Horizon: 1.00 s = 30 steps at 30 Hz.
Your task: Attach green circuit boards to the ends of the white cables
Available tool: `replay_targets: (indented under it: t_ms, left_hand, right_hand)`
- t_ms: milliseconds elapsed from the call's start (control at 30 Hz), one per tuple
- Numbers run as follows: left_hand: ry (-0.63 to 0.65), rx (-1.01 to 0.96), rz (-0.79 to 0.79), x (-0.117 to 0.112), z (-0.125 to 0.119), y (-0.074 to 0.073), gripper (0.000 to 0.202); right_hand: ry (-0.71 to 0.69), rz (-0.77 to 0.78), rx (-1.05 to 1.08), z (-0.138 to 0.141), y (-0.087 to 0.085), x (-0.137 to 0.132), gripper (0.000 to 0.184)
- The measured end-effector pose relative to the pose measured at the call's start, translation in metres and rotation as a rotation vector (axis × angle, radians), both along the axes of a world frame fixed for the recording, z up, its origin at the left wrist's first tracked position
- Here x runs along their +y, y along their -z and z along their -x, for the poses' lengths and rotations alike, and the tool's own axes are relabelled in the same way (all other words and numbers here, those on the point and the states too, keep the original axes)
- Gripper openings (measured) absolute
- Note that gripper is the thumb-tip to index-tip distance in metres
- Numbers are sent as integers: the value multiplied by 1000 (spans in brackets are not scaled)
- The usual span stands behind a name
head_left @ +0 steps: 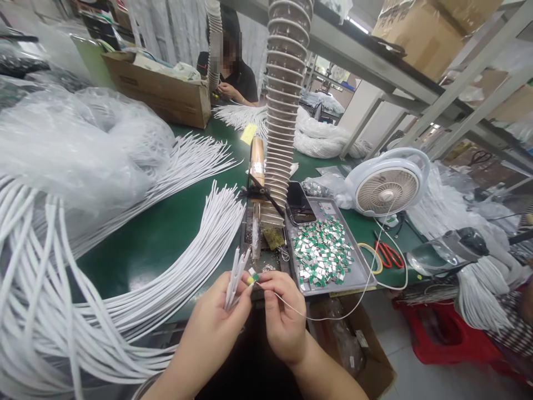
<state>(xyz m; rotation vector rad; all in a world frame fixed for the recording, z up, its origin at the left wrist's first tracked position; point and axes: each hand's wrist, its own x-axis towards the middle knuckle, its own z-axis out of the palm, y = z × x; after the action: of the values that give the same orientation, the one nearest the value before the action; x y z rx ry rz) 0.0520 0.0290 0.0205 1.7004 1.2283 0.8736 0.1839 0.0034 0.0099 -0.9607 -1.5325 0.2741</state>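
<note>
My left hand [220,316] is closed around several white cables [236,272], their ends pointing up. At its fingertips is a small connector with a green board [254,274], with a bit of yellow beside it. My right hand [285,316] pinches a thin pale wire [320,319] close to that connector; the wire loops away to the right. Just above both hands, a wooden-handled soldering iron [257,161] is clamped with its tip down. Bits of metal lie below the tip. A long bundle of white cables [183,266] fans out left of my hands.
A metal tray [362,272] holds many green-and-silver connectors [322,253], with a phone [300,203] on its edge. Beyond stand a fan [387,189], red-handled pliers [389,253] and a tape roll [372,258]. A ribbed hose [287,83] hangs centrally. A co-worker [237,78] sits opposite.
</note>
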Motion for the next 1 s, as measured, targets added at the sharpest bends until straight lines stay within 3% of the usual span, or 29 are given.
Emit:
replay_targets:
  t_ms: [167,333,567,667,833,900,1000]
  left_hand:
    - [124,-53,98,-7,6,12,39]
    - [154,-71,203,-17,11,16,47]
    - [12,-75,254,-20,15,17,56]
    - [25,-62,264,-18,16,20,51]
    - [128,-227,389,-18,18,23,46]
    - [190,-279,405,-21,19,20,38]
    - [186,-371,511,-26,19,11,40]
  right_hand:
    - [8,17,-27,-2,4,-5,24]
    - [-67,-12,-54,-6,9,-12,29]
    - [-130,83,-201,-20,10,-27,20]
    - [-128,83,-255,-23,10,-32,20]
    - [-133,104,-185,-24,10,-33,29]
    - [-124,115,-135,-23,10,-32,31]
    - [-129,150,-53,-21,8,-32,31]
